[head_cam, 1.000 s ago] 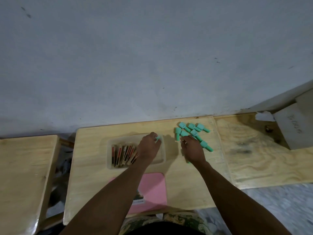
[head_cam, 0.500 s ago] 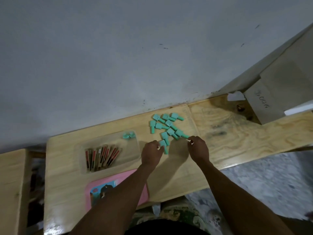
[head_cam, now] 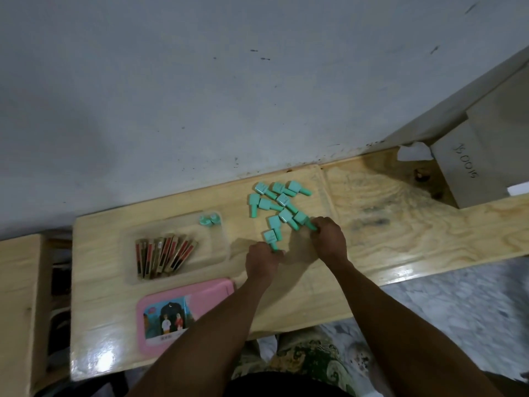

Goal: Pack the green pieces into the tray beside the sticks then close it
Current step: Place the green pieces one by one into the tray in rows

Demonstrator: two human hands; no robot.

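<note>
Several green pieces [head_cam: 279,200] lie in a loose heap on the wooden table, right of a clear tray [head_cam: 220,247]. The tray holds a fan of red and tan sticks [head_cam: 164,252] on its left and two green pieces [head_cam: 209,219] in its far right corner. My left hand [head_cam: 262,262] pinches the stem of the nearest green piece [head_cam: 270,236]. My right hand [head_cam: 329,239] pinches the stem of another green piece [head_cam: 302,217] at the heap's right edge. Both pieces still touch the table.
A pink lid [head_cam: 206,293] with a picture card lies in front of the tray near the table's front edge. A cardboard box [head_cam: 469,170] stands at the far right on a second wooden board [head_cam: 400,219]. The grey wall runs along the back.
My left hand left the tray, where two green pieces now lie, and moved right to the heap. Both hands now pinch pieces. The view shifted right.
</note>
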